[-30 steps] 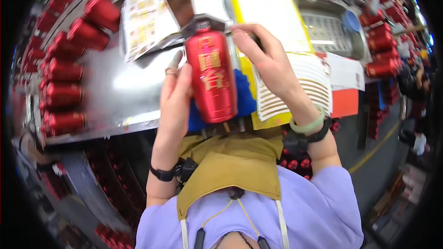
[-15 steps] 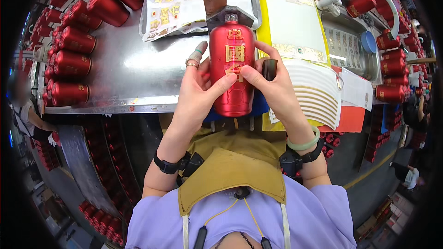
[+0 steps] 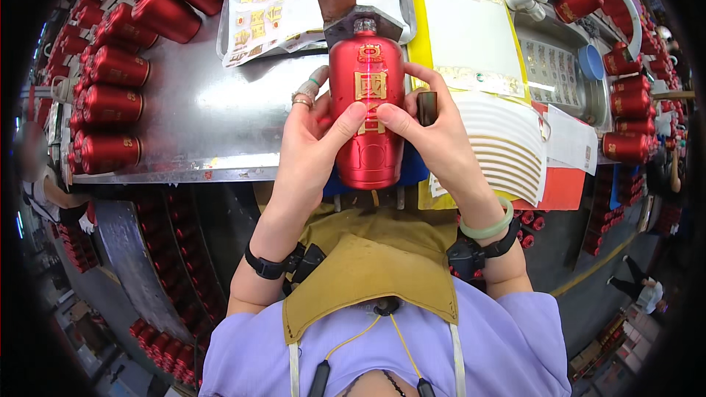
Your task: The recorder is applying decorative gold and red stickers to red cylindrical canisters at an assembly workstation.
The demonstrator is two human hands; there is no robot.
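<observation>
A glossy red bottle [image 3: 368, 154] with gold characters and a gold emblem lies in front of me, neck pointing away, its clear top against a metal bracket [image 3: 365, 18]. My left hand [image 3: 312, 129] grips its left side, with the thumb on the lower gold character label [image 3: 370, 120]. From the right, my right hand [image 3: 434, 132] holds the bottle, its thumb pressing on the same label. A short dark brown, glossy piece [image 3: 426, 108] sits at my right fingers; how it is held is hidden. White wrapping and a ring show on my left fingers.
A tray with a sheet of gold labels [image 3: 257, 11] stands beyond the bottle. Right of it are a yellow folder with label sheets [image 3: 471, 37], fanned white strips [image 3: 500, 151] and a water basin [image 3: 548, 66] with a hose. Red bottles [image 3: 110, 104] line the left.
My left thumb has slid up the label, closer to the right thumb. The bottle and both hands have shifted slightly left in view.
</observation>
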